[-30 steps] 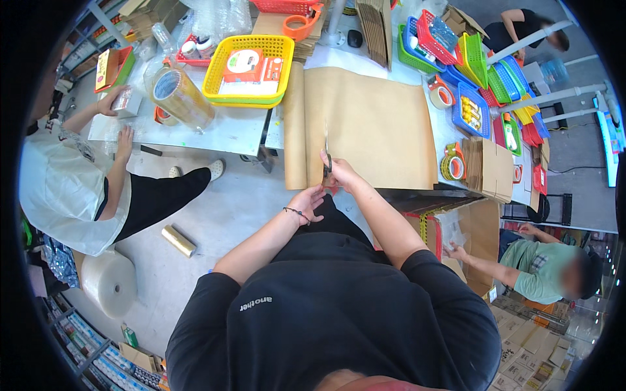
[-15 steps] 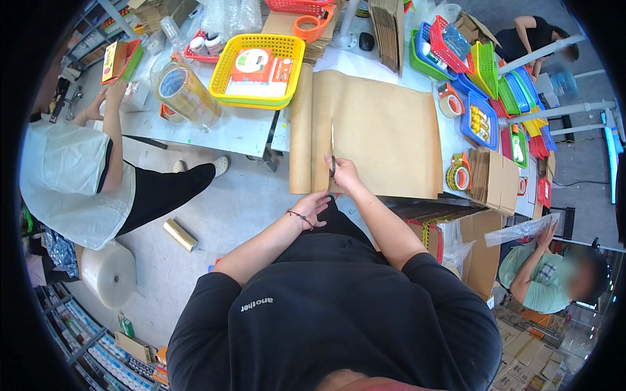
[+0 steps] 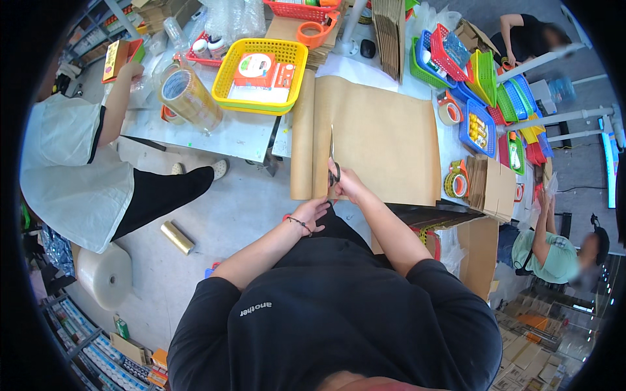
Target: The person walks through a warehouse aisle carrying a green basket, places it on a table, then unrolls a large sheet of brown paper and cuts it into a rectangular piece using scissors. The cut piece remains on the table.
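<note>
My right hand (image 3: pixel 345 184) is closed on black-handled scissors (image 3: pixel 332 143), their blades pointing away from me along the brown paper (image 3: pixel 381 137). The paper's roll (image 3: pixel 301 137) lies at its left side. My left hand (image 3: pixel 313 215) has its fingers apart, thumb separate, with the fingertips at the near edge of the paper, just left of and below the right hand.
A yellow basket (image 3: pixel 222 72) and wide tape rolls (image 3: pixel 189 98) stand left. Coloured baskets (image 3: pixel 482 85), tape dispensers (image 3: pixel 456 184) and folded cardboard (image 3: pixel 495 189) line the right. Co-workers (image 3: pixel 72 169) (image 3: pixel 548 254) work on both sides. Rolls (image 3: pixel 104 280) lie on the floor.
The scissors and my right hand shift slightly on the paper. The view has shifted, moving the table lower in frame. The co-worker at right has raised both arms with clear plastic.
</note>
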{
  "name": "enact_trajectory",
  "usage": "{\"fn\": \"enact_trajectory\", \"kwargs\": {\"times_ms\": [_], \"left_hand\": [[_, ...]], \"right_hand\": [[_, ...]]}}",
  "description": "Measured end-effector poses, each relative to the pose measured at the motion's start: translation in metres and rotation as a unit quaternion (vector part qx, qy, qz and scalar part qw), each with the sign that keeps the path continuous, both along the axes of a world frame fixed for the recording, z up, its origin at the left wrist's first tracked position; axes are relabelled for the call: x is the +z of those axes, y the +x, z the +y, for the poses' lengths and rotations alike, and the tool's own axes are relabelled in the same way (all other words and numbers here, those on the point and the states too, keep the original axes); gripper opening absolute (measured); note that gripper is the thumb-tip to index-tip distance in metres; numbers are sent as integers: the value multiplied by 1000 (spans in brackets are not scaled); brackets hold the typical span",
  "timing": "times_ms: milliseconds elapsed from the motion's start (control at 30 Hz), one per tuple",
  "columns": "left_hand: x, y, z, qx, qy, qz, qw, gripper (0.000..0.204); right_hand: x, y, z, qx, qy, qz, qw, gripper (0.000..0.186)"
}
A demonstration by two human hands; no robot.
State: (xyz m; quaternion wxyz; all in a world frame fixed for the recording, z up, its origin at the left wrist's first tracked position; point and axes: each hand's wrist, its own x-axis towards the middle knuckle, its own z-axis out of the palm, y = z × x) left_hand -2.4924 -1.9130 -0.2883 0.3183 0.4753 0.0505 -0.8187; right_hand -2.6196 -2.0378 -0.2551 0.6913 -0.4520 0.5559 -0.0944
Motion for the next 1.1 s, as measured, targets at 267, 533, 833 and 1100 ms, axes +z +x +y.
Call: {"fn": "enact_trajectory", "kwargs": {"times_ms": [267, 533, 833, 1100], "left_hand": [[7, 1, 3, 14, 3, 0, 1000, 42], [4, 1, 2, 2, 0, -4, 1000, 42], [-1, 0, 2, -2, -1, -8, 1000, 44], [-3, 1, 3, 14, -4, 5, 1000, 43]], "right_hand": [[-14, 29, -53, -26, -22, 37, 999, 81], [-18, 35, -71, -27, -40, 30, 998, 78], [-30, 38, -67, -28, -122, 91, 988, 64], [-8, 28, -52, -42, 27, -8, 999, 76]]}}
